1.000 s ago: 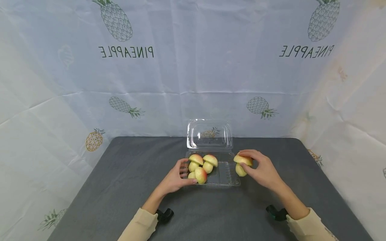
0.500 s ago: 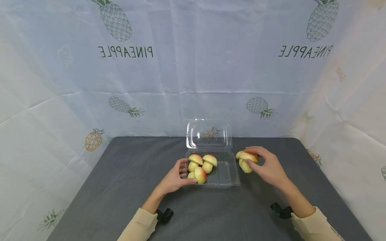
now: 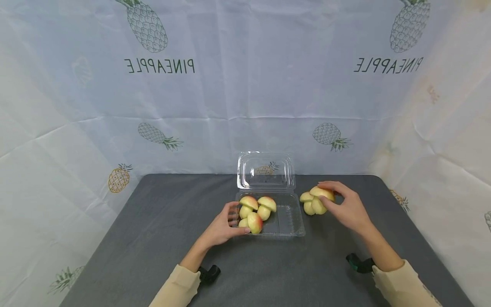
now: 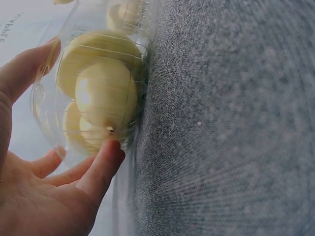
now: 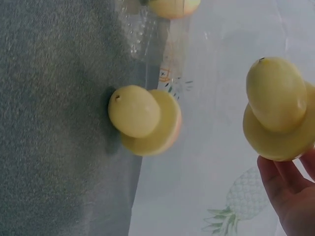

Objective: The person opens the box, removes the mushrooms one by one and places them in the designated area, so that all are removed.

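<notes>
My right hand (image 3: pixel 347 209) holds a yellow-green toy mushroom (image 3: pixel 319 205) by its red-tinged cap, stem pointing down. In the right wrist view this mushroom (image 5: pixel 276 96) hangs above the table. A second toy mushroom (image 3: pixel 307 207) stands on the table just left of it, right of the clear plastic clamshell box (image 3: pixel 289 219). Three more mushrooms (image 3: pixel 264 212) fill the left half of the box. My left hand (image 3: pixel 221 228) grips the box's left side, thumb at the front rim. In the left wrist view the fingers (image 4: pixel 101 167) lie against its transparent wall.
The box's hinged lid (image 3: pixel 266 171) stands raised at the back, against the pineapple-print cloth (image 3: pixel 245 94). That cloth hangs behind the grey table (image 3: pixel 172 200) and along its sides. A black wrist mount (image 3: pixel 209 275) sits at each forearm.
My right hand has moved right and farther back with its mushroom, away from the box. The standing mushroom, hidden at first, shows beside it. My left hand has stayed at the box.
</notes>
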The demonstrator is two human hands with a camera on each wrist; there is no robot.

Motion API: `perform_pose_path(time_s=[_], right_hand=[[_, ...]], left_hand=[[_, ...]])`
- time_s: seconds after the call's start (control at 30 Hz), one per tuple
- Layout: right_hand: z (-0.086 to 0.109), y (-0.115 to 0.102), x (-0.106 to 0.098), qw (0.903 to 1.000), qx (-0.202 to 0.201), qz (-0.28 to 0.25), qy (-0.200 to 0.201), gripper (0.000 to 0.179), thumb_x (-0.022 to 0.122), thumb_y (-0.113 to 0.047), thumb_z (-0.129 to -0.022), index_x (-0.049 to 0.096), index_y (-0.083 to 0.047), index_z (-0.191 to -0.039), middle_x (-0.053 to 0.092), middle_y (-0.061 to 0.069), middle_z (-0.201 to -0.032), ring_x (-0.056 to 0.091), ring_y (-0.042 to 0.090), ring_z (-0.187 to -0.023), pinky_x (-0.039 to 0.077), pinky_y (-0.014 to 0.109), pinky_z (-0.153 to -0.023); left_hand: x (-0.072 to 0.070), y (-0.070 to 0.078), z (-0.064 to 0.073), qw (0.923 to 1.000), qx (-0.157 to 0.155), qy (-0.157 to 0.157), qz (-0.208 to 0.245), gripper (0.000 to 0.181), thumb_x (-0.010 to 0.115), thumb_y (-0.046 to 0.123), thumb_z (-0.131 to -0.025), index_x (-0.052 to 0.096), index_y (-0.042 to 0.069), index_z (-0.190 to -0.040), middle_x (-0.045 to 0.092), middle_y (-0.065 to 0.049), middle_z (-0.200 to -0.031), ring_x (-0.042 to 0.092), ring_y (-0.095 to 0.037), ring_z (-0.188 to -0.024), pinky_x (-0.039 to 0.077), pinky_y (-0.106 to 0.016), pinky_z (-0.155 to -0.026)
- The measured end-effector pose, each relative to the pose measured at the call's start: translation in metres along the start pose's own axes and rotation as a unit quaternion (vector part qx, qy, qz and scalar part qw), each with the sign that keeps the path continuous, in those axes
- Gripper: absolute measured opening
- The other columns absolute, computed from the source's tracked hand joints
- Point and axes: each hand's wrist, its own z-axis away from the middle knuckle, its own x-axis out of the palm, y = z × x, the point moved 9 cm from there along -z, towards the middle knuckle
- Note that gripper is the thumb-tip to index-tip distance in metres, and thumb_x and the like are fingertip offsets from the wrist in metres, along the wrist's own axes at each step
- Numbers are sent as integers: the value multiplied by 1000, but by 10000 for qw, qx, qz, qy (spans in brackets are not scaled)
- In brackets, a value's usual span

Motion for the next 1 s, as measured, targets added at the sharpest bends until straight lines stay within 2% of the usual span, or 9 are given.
perform_pose_path(time_s=[0.2, 0.4, 0.63, 0.9, 1.0], right_hand=[[-2, 6, -5, 9999, -27, -113, 115, 37, 72, -1, -94, 67, -5, -130, 65, 13, -127, 54, -2, -103, 43, 13, -82], [-4, 17, -7, 9998, 13, -35, 170, 37, 71, -2, -94, 66, -4, -131, 64, 14, -128, 52, -4, -104, 43, 14, -83], [-3, 32, -7, 9997, 152, 99, 179, 35, 69, -5, -96, 65, -1, -131, 62, 16, -129, 51, -4, -102, 43, 17, -82], [-2, 53, -9, 9987, 461, 151, 160, 35, 68, -11, -99, 65, -2, -132, 61, 16, -129, 50, -4, -102, 44, 24, -84], [-2, 58, -9, 9986, 501, 110, 134, 35, 68, -12, -99, 64, -2, -132, 61, 16, -129, 49, -4, -103, 43, 22, -85]], left_hand=[[0, -3, -1, 10000, -15, -62, -68, 94, 85, 36, -85, 29, 11, -156, 41, -23, -149, 51, -41, -132, 51, -53, -102], [0, -2, 0, 10000, -14, -59, -18, 94, 85, 35, -86, 29, 10, -157, 41, -23, -149, 51, -42, -132, 51, -54, -102], [-1, -2, 1, 10000, -51, -27, -4, 93, 85, 31, -86, 29, 10, -157, 40, -23, -150, 50, -43, -133, 51, -55, -101], [0, -2, 1, 10000, -20, -45, -43, 94, 85, 35, -86, 29, 10, -157, 40, -23, -150, 50, -43, -133, 50, -54, -102], [0, -2, 1, 10000, 10, -63, -76, 95, 85, 37, -86, 28, 10, -157, 40, -23, -150, 50, -43, -133, 50, -54, -102]])
